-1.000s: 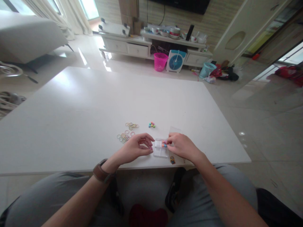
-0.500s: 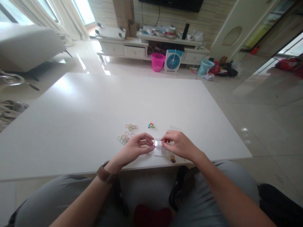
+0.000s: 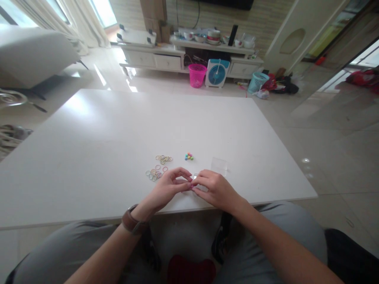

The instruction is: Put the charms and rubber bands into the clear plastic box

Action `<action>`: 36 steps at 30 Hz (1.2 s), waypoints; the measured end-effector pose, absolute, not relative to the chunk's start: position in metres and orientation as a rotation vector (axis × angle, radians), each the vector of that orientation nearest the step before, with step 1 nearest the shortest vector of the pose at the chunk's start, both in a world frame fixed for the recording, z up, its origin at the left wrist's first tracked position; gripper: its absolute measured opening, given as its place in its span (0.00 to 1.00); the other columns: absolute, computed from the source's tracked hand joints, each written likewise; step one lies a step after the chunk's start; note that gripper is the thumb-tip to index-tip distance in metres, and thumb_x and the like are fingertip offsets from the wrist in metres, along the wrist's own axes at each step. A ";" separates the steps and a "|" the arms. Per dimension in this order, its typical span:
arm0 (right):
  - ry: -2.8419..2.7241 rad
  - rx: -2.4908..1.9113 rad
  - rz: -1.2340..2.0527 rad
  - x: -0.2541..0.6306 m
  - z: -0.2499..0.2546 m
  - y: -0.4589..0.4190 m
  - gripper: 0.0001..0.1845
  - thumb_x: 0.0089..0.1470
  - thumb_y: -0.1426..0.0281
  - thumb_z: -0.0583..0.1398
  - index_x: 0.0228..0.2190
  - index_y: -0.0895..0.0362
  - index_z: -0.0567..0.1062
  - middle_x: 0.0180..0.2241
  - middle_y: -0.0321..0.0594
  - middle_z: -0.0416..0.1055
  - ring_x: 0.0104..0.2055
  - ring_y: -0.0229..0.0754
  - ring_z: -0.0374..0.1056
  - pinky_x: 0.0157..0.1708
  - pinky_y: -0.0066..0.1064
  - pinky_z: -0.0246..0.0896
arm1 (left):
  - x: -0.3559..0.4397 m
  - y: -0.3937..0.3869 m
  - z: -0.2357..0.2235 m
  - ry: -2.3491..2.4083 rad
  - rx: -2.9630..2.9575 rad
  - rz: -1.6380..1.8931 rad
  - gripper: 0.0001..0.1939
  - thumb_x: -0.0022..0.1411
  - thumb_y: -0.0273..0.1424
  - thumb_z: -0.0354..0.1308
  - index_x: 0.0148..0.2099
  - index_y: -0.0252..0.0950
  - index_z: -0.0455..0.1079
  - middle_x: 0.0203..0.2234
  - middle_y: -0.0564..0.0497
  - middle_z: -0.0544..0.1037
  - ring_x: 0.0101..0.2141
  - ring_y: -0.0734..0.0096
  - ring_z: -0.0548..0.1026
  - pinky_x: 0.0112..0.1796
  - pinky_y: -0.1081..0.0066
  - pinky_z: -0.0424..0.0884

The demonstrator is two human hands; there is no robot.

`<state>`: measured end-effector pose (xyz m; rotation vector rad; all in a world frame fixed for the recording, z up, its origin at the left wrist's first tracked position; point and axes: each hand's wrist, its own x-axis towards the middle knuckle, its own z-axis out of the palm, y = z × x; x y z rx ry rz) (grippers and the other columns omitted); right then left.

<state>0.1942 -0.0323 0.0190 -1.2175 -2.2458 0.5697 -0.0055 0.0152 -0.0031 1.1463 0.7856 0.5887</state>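
Near the middle of the frame, slightly below center, the thumb tips of your left hand (image 3: 168, 186) and right hand (image 3: 218, 190) came together, with a tiny pink spot where they met. It was too small to tell whether it was a held piece or a fingernail, so whether either hand gripped anything could not be told. Your left index finger arched above its thumb, and your right fingers were bent toward the left hand.

A sliver of the clear plastic box (image 3: 195, 176) showed between your hands, the rest hidden by the right one. Just beyond your right knuckles, right of center, a clear plastic lid (image 3: 219, 165) lay on the white table (image 3: 166, 122). Above your hands in the frame sat a small cluster of multicolored pieces (image 3: 188, 157). To its left lay a group of pale yellowish bands (image 3: 162, 161), and below those, beside your left hand, a looser group of multicolored bands (image 3: 153, 172). Your left wrist wore a brown strap (image 3: 130, 221). At the top of the frame, a pink basket (image 3: 197, 75) stood beside a blue-and-white fan (image 3: 217, 73).
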 end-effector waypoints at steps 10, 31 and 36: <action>-2.125 -1.297 0.593 0.208 0.026 -0.024 0.03 0.56 0.76 0.62 0.32 0.59 0.77 0.30 0.38 0.72 0.33 0.37 0.68 0.35 0.27 0.60 | 0.001 0.012 0.001 0.824 1.267 0.598 0.14 0.57 0.37 0.66 0.39 0.33 0.71 0.35 0.49 0.78 0.36 0.67 0.79 0.36 0.70 0.75; -2.436 -1.686 0.671 0.234 0.028 -0.017 0.07 0.59 0.73 0.60 0.33 0.59 0.80 0.34 0.40 0.74 0.34 0.38 0.67 0.36 0.27 0.55 | -0.016 0.017 -0.013 0.985 2.120 0.252 0.10 0.53 0.21 0.55 0.37 0.38 0.73 0.32 0.53 0.74 0.33 0.71 0.72 0.36 0.71 0.67; -2.433 -1.720 0.643 0.234 0.028 -0.016 0.07 0.57 0.74 0.60 0.30 0.58 0.79 0.34 0.39 0.74 0.34 0.37 0.67 0.35 0.26 0.54 | -0.016 0.018 -0.015 0.983 2.134 0.260 0.11 0.54 0.21 0.54 0.37 0.38 0.72 0.32 0.53 0.74 0.32 0.71 0.72 0.35 0.71 0.67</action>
